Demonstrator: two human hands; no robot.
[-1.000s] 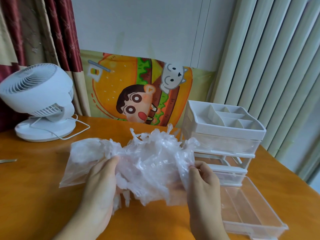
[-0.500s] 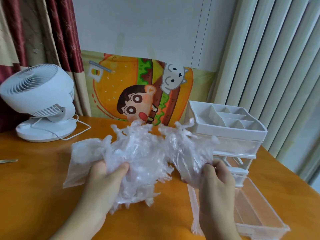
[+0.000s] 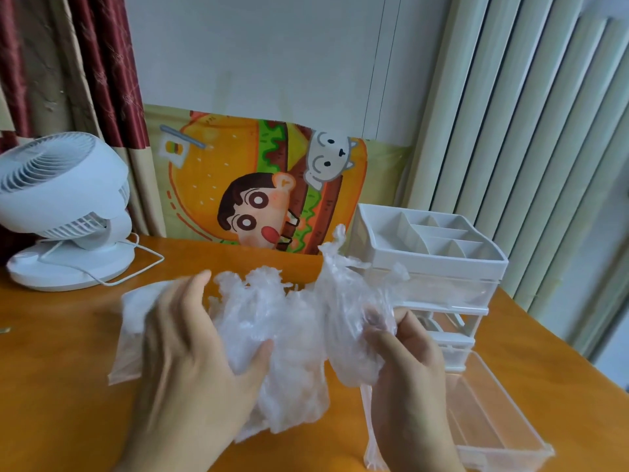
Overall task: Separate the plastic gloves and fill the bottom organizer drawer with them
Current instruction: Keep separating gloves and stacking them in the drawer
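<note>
Nearest you, your left hand (image 3: 190, 362) and right hand (image 3: 405, 373) both clutch the plastic gloves (image 3: 289, 321), a crumpled, translucent white clump with thin film edges and little finger tips poking up. Your left fingers (image 3: 195, 301) curl over the top of the larger part while the thumb presses in from the near side. Your right fingers (image 3: 408, 321) are closed round a smaller bunch on the right, whose twisted end points up and away from you. The clump stretches left to right between your hands, held just above the orange worktop (image 3: 68, 403). A flat clear bag (image 3: 136, 335) trails from its left side, under your left hand. Just right of your right hand, the bottom organizer drawer (image 3: 493, 424) stands pulled out toward you, clear-walled. Behind it rises the white organizer (image 3: 432, 264) with its divided top tray. Farther left sits a white fan (image 3: 64, 212).
</note>
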